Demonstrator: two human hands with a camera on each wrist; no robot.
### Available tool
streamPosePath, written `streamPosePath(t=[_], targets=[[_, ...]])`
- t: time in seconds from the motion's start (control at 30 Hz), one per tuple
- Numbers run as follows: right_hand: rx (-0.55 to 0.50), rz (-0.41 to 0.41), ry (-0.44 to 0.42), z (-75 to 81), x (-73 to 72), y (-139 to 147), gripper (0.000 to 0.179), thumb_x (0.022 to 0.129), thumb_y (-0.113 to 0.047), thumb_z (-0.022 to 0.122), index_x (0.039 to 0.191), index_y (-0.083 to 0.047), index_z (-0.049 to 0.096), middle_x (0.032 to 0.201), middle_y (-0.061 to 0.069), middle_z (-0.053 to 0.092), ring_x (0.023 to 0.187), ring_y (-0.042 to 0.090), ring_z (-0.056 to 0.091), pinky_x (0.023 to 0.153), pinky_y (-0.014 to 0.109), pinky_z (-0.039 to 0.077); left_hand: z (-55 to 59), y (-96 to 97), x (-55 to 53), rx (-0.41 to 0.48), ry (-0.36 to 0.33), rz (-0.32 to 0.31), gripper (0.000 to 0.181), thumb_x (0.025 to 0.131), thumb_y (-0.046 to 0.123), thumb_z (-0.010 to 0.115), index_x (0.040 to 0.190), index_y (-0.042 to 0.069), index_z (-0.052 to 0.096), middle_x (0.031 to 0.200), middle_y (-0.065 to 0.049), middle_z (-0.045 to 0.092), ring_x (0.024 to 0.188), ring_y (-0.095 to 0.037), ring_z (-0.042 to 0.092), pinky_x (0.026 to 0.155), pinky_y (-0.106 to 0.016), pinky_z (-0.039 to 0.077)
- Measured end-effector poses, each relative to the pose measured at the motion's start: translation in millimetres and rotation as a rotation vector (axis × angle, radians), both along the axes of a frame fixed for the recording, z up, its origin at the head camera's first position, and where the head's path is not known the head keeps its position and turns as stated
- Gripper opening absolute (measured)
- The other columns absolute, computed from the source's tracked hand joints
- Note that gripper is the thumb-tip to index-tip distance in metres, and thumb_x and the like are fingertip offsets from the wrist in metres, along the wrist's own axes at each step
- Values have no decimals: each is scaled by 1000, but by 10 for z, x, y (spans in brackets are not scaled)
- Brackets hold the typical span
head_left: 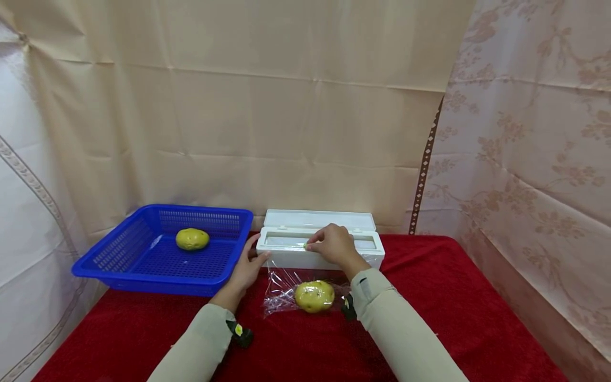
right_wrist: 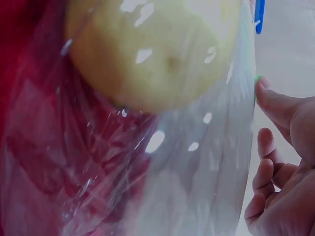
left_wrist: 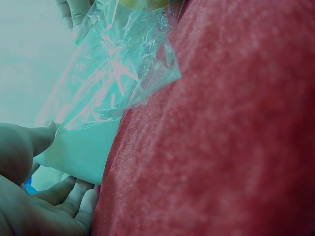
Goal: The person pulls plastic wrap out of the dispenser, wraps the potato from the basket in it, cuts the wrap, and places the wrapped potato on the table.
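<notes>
The right hand (head_left: 334,244) pinches a small green piece (head_left: 305,245) along the white box (head_left: 298,259), whose left end the left hand (head_left: 246,269) grips, behind a potato (head_left: 314,296) under clear film (head_left: 280,300).

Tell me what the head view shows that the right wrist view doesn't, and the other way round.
Only the head view shows the loose potato in the blue basket, the left hand at one end of the white box, and both sleeves.

Only the right wrist view shows the inner side of the right hand, with three curled fingers otherwise hidden from above.

Both show the right hand at the green tab, and the covered potato under clear film.
</notes>
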State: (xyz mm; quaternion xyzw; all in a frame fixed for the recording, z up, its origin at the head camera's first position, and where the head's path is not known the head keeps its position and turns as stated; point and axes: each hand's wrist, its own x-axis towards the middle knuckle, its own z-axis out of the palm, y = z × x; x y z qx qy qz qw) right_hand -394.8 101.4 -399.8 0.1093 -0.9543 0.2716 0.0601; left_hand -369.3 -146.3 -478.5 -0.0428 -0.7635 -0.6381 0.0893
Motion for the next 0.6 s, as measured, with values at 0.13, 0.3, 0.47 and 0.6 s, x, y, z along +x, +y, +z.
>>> streamPosePath(t=[0.13,0.3,0.47,0.6], targets=[[-15,-15,-18,-17,-6,57,8,85,-42,84,83,-34,82,96,-10,76,90,15,62,83,42,42,-6,-10,-4,5,3,-1,63,102,9,63,158,9,34,131,-33,59,104,-31,63,83,-30,49],[-13,-16,9,-30,-7,155,8,84,-41,85,84,-34,83,98,-9,77,92,16,64,81,42,43,-18,3,-16,15,2,4,63,102,7,64,158,9,35,128,-32,60,100,-29,64,82,-30,49],[0,-7,21,-32,-9,229,7,84,-40,85,86,-33,83,97,-9,77,91,15,64,76,38,44,-11,-2,-10,6,-1,12,63,102,8,64,158,9,35,129,-32,60,99,-26,63,82,-29,48],[21,5,34,-10,-6,266,7,85,-40,85,86,-34,83,97,-9,77,89,16,63,76,39,43,-15,-5,-2,-1,-7,11,64,102,10,64,159,10,34,131,-32,59,103,-30,62,82,-28,47]])
